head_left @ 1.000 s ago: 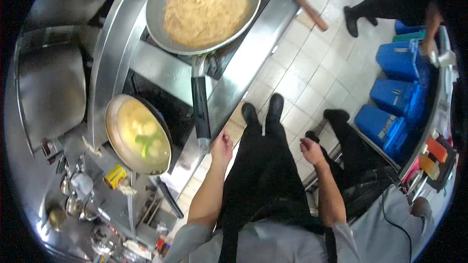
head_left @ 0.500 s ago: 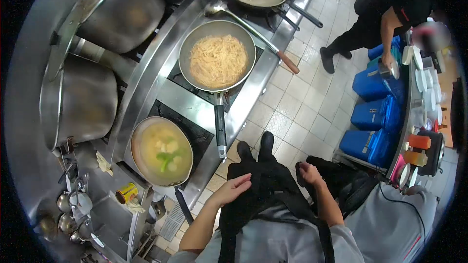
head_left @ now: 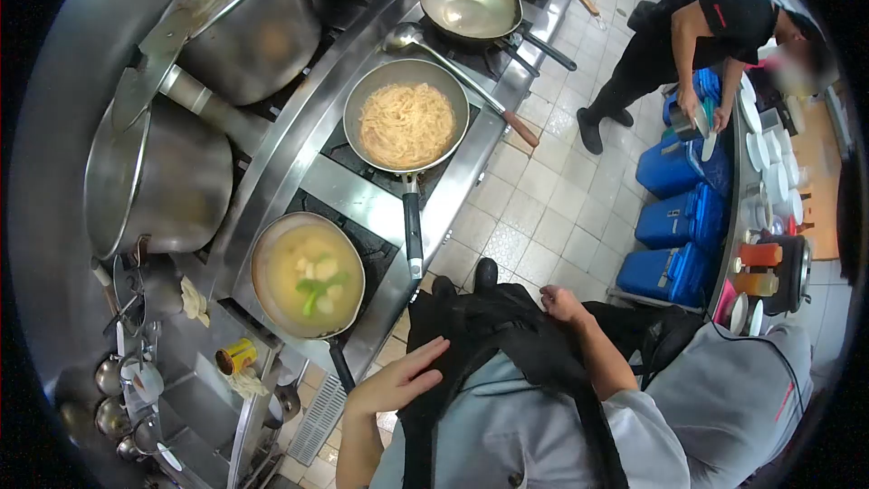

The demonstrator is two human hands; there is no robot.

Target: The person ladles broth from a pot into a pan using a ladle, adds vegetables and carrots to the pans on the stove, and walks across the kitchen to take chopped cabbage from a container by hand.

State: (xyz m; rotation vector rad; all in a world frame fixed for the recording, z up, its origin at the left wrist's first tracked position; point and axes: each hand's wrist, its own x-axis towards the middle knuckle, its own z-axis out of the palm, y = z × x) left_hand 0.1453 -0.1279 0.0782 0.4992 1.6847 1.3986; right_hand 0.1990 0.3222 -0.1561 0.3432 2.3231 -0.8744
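Observation:
My left hand (head_left: 398,380) is spread with its fingers stretched out in front of the dark apron (head_left: 471,326), holding nothing. It is nearest to the handle of a pan (head_left: 310,277) with pale yellow liquid, green pieces and whitish chunks. My right hand (head_left: 563,302) hangs at the right side of the apron, its fingers curled; whether anything is in them I cannot make out. Ahead, a second pan (head_left: 407,116) of noodles sits on a burner, its black handle towards me. A wooden-handled ladle (head_left: 462,72) lies beyond it.
Large steel pots (head_left: 163,183) line the left. An empty pan (head_left: 471,4) sits farther along the stove (head_left: 353,204). At the lower left are ladles and a yellow can (head_left: 237,356). Blue bins (head_left: 665,273) stand right, near a co-worker (head_left: 688,32) holding a metal container. Another person (head_left: 724,389) stands close right.
The view has shifted slightly. My left hand has moved lower and turned, fingers spread. My right hand has risen a little beside the apron. The far co-worker now has both hands at the metal container.

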